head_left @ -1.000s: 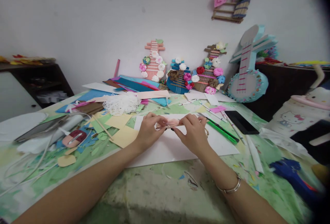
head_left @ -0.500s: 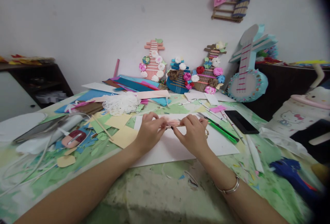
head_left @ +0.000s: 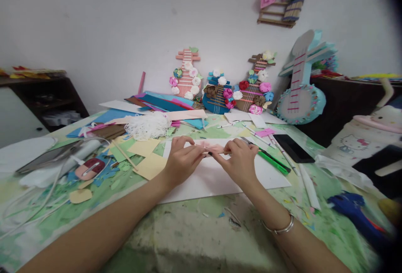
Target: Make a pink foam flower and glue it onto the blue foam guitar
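Note:
Over a white board (head_left: 201, 185), both hands work at a small pink piece of thin paper (head_left: 215, 146), which looks creased. My left hand (head_left: 184, 160) pinches its left end between thumb and fingertips. My right hand (head_left: 239, 160) is closed at the right side, its thumb reaching toward the left fingertips. A thin stick-like edge runs along the paper between the hands; the fingers partly hide it. Just right of my right hand lie a green cutter knife (head_left: 273, 162) and a black pen-like tool (head_left: 274, 154).
Yellow paper squares (head_left: 152, 165) and a white string bundle (head_left: 149, 125) lie left of the board. A black phone (head_left: 293, 148) and a blue glue gun (head_left: 354, 210) are at right. Flower-covered paper lutes (head_left: 216, 97) lean on the wall behind; a large pale-blue one (head_left: 301, 101) stands right.
My right hand has shifted slightly right and turned a little, and more of the pink paper shows between the hands. My left hand stays almost in place.

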Demonstrator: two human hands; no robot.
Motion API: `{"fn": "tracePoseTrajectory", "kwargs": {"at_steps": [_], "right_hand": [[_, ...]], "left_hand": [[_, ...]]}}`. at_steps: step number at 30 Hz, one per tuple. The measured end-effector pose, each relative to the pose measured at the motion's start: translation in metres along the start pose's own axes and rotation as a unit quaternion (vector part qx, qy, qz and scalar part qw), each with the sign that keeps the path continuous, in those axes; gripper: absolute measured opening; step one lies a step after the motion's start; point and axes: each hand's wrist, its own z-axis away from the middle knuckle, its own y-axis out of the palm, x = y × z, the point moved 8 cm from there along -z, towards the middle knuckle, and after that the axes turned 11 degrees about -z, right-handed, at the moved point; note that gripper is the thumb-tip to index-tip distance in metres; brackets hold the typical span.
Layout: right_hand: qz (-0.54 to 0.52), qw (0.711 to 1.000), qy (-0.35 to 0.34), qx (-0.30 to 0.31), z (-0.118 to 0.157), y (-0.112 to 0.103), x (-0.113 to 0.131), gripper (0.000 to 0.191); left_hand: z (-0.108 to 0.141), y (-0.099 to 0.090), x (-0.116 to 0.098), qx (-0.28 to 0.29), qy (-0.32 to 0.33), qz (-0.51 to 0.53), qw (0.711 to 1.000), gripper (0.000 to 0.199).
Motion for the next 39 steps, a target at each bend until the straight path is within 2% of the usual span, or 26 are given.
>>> {"fn": "tracePoseTrajectory", "kwargs": {"at_steps": [6, 13, 28, 36, 39], "right_hand": [[-0.007, 1.000, -0.006, -0.007, -0.002, -0.002, -0.005, 0.042], [0.007, 0.999, -0.041, -0.024, 0.002, -0.005, 0.007, 0.042], [0.037, 0.992, -0.098, -0.068, 0.007, -0.008, 0.017, 0.037], [0.055, 0.983, -0.150, -0.086, 0.008, -0.015, 0.027, 0.036], [0.046, 0.983, -0.157, -0.079, 0.007, -0.016, 0.027, 0.034]], "left_hand": [[-0.003, 0.001, -0.001, 0.013, 0.024, 0.004, 1.000, 0.003], [-0.001, 0.012, 0.005, 0.064, -0.023, 0.028, 0.997, 0.009], [0.000, 0.019, 0.006, 0.116, -0.049, 0.063, 0.990, 0.013], [-0.003, 0.021, 0.011, 0.143, -0.092, 0.134, 0.976, 0.012], [-0.003, 0.026, 0.016, 0.167, -0.127, 0.190, 0.959, 0.012]]}}
